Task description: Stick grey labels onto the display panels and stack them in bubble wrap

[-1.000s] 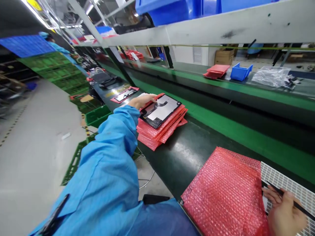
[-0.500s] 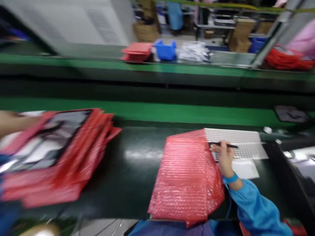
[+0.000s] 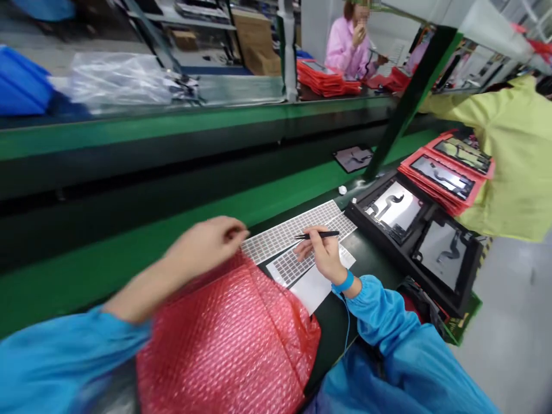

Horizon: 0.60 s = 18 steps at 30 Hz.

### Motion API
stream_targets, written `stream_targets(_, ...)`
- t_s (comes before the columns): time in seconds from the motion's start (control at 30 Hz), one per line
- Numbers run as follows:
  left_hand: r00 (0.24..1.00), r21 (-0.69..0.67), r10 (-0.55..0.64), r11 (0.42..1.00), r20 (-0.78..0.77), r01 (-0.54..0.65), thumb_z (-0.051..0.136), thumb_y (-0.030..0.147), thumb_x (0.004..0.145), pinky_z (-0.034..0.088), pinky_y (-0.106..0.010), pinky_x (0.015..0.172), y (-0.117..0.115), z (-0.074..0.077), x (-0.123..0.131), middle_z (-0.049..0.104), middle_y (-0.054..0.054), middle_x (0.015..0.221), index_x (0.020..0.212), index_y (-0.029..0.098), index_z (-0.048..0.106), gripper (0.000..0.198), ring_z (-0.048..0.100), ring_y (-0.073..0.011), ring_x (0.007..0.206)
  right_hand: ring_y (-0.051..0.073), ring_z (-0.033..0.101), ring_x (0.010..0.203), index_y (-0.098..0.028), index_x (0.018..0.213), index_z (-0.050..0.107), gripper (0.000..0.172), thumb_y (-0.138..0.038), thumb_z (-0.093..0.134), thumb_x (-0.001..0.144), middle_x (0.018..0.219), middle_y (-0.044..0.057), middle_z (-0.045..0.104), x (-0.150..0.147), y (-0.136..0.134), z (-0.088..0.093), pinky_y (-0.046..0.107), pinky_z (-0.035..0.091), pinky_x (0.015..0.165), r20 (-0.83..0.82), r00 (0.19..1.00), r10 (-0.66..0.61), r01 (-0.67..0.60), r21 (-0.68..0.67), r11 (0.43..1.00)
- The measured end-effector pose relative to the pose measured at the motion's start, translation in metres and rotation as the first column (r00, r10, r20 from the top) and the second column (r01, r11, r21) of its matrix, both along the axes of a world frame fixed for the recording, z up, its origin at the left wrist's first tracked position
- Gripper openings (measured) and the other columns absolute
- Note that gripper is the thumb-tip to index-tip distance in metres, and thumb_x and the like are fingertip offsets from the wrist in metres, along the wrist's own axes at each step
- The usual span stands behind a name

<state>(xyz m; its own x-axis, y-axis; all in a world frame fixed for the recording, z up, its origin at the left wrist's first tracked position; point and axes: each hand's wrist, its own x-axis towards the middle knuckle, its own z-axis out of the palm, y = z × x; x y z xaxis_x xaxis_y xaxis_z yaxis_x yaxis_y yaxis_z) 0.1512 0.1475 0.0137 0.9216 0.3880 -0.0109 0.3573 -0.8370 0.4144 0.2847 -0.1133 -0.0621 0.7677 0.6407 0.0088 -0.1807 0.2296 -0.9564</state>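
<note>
My right hand (image 3: 325,253) pinches black tweezers (image 3: 321,234), held roughly level above sheets of small labels. A long label sheet (image 3: 284,231) lies at the back, and a shorter label sheet (image 3: 282,269) lies partly under my fingers. Beside them is a blank white sheet (image 3: 313,289). My left hand (image 3: 211,241) is at the upper edge of a red bubble-wrap bag (image 3: 224,339), its fingers curled together. Whatever those fingers hold, if anything, is hidden. The bag lies on the table in front of me, partly covered by my left forearm.
At right, a black tray (image 3: 414,236) holds two flat panels. Past it, red bags with panels (image 3: 448,172) are stacked beside a co-worker in a yellow top (image 3: 513,155). A green post (image 3: 414,103) rises behind the tray. Another panel (image 3: 352,157) lies on the green strip.
The view has swung to the right. My left hand has come from the stack of red bags at far left to the single bag. The tweezers stay in my right hand.
</note>
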Motion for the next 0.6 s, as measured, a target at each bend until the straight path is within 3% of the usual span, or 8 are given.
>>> stream_targets(0.13,0.946,-0.054,-0.32,0.947,-0.045,0.318,0.042,0.046,0.103,0.058,-0.041,0.092,-0.097,-0.019,0.044,0.077,-0.011,0.116,0.115,0.019,0.075,0.044,0.074,-0.0283,0.102,0.017,0.074,0.057,-0.026,0.116,0.063,0.049,-0.072,0.056,0.101,0.079,0.0,0.081,0.03,-0.061,0.023,0.032,0.059,0.058,0.283,0.953,-0.107,0.148,-0.127,0.981)
stream_targets(0.2,0.905,-0.06,-0.425,0.904,-0.015,0.423,0.04,0.043,0.106,0.059,-0.041,0.091,-0.134,-0.026,0.047,0.076,-0.011,0.116,0.12,0.019,0.074,0.044,0.074,-0.0283,0.103,0.018,0.078,0.07,-0.026,0.118,0.064,0.04,-0.063,0.053,0.107,0.093,0.003,0.084,0.052,-0.106,0.043,0.035,0.061,0.07,0.518,0.826,-0.221,0.37,-0.205,0.906)
stream_targets(0.23,0.89,-0.05,-0.455,0.889,-0.003,0.454,0.04,0.041,0.107,0.06,-0.041,0.09,-0.146,-0.029,0.045,0.075,-0.012,0.116,0.121,0.019,0.074,0.043,0.074,-0.0285,0.103,0.019,0.078,0.073,-0.026,0.119,0.063,0.038,-0.059,0.047,0.11,0.1,0.005,0.085,0.065,-0.129,0.054,0.035,0.06,0.072,0.606,0.747,-0.271,0.496,-0.237,0.835)
stream_targets(0.27,0.884,-0.031,-0.468,0.883,0.01,0.468,0.04,0.039,0.107,0.061,-0.042,0.089,-0.153,-0.032,0.04,0.074,-0.012,0.116,0.122,0.019,0.074,0.042,0.074,-0.0288,0.102,0.021,0.079,0.079,-0.026,0.119,0.063,0.035,-0.055,0.046,0.11,0.106,0.007,0.084,0.078,-0.152,0.064,0.036,0.06,0.074,0.688,0.672,-0.275,0.596,-0.281,0.752)
stream_targets(0.33,0.886,0.013,-0.462,0.887,0.048,0.462,0.043,0.037,0.106,0.062,-0.042,0.088,-0.158,-0.04,0.026,0.073,-0.012,0.115,0.121,0.02,0.074,0.038,0.074,-0.0294,0.101,0.025,0.078,0.086,-0.025,0.116,0.065,0.03,-0.051,0.058,0.105,0.115,0.011,0.083,0.102,-0.191,0.078,0.04,0.059,0.082,0.806,0.574,-0.146,0.717,-0.408,0.566)
stream_targets(0.4,0.894,0.056,-0.436,0.9,0.106,0.433,0.045,0.037,0.106,0.062,-0.044,0.09,-0.156,-0.049,0.008,0.073,-0.013,0.116,0.119,0.021,0.074,0.036,0.074,-0.0311,0.103,0.03,0.078,0.093,-0.024,0.117,0.065,0.031,-0.048,0.069,0.097,0.119,0.013,0.081,0.121,-0.217,0.082,0.045,0.058,0.089,0.803,0.593,0.052,0.707,-0.551,0.444)
stream_targets(0.5,0.903,0.132,-0.38,0.924,0.2,0.36,0.045,0.042,0.106,0.063,-0.05,0.094,-0.154,-0.061,-0.027,0.072,-0.017,0.124,0.125,0.02,0.072,0.04,0.073,-0.0354,0.109,0.033,0.076,0.105,-0.024,0.122,0.063,0.043,-0.047,0.077,0.089,0.123,0.014,0.079,0.14,-0.236,0.075,0.046,0.057,0.094,0.708,0.656,0.263,0.604,-0.7,0.38)
stream_targets(0.6,0.916,0.186,-0.309,0.946,0.254,0.267,0.047,0.047,0.105,0.062,-0.059,0.1,-0.155,-0.07,-0.07,0.067,-0.024,0.136,0.137,0.015,0.066,0.049,0.07,-0.0421,0.12,0.031,0.075,0.101,-0.023,0.127,0.061,0.052,-0.05,0.08,0.087,0.121,0.013,0.078,0.152,-0.242,0.068,0.042,0.056,0.091,0.65,0.685,0.329,0.554,-0.758,0.345)
